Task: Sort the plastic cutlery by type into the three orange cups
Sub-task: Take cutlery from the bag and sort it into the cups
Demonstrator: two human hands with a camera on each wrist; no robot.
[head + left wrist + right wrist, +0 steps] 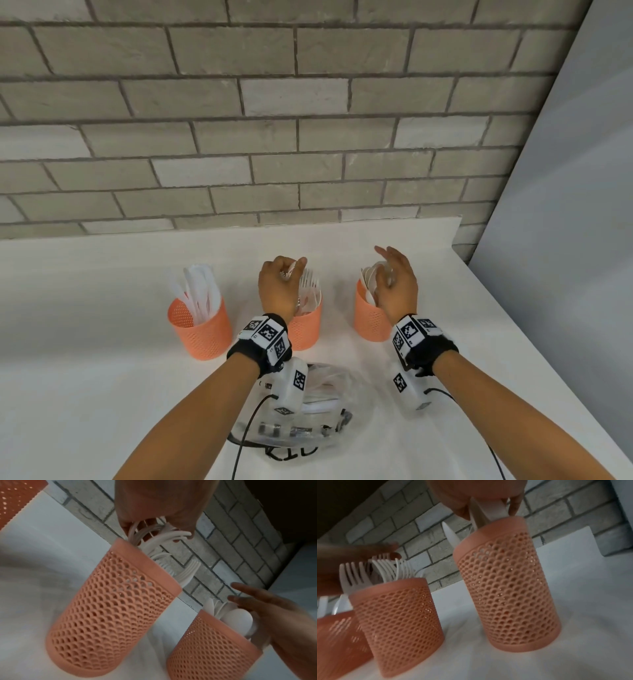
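Note:
Three orange mesh cups stand in a row on the white table. The left cup point(200, 325) holds white knives point(198, 287). Over the middle cup point(306, 329) my left hand point(289, 270) curls its fingers round the heads of the white forks point(159, 531) standing in it. My right hand point(387, 267) hovers over the right cup point(371, 318). Its fingers point(240, 588) are straight and lie against the tops of the white spoons point(481, 513). In the right wrist view the spoon bowls show between thumb and fingers.
A crumpled clear plastic bag point(322, 411) with black lettering lies at the near table edge between my forearms. A grey brick wall point(308, 137) rises just behind the cups. The table's right edge point(534, 335) runs diagonally beside a pale panel.

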